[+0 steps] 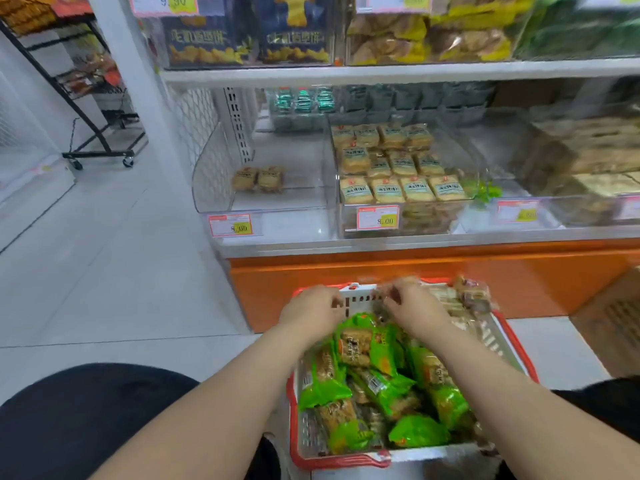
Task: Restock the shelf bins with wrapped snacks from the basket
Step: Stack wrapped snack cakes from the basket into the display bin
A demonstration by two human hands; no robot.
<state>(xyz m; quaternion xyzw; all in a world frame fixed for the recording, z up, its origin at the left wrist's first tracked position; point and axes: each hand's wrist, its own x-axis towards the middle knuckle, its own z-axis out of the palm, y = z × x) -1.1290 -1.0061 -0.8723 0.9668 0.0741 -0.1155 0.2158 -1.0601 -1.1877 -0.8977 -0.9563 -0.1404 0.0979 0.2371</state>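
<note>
A red-rimmed white basket (349,460) stands on the floor between my knees, heaped with green wrapped snacks (374,379) and some brown ones (467,299) at its far end. My left hand (310,311) is over the far left corner with fingers curled by the basket wall; what it holds is hidden. My right hand (414,304) reaches into the far end, its curled fingers pinching a blurred pale-brown wrapped snack (403,283). Above, the clear left shelf bin (263,211) holds only two packs (258,179).
The middle bin (408,220) is full of yellow packs and the right bin (588,209) holds brown ones. An orange shelf base (433,271) sits just beyond the basket. A black wheeled rack (100,147) stands at the far left on white floor tiles.
</note>
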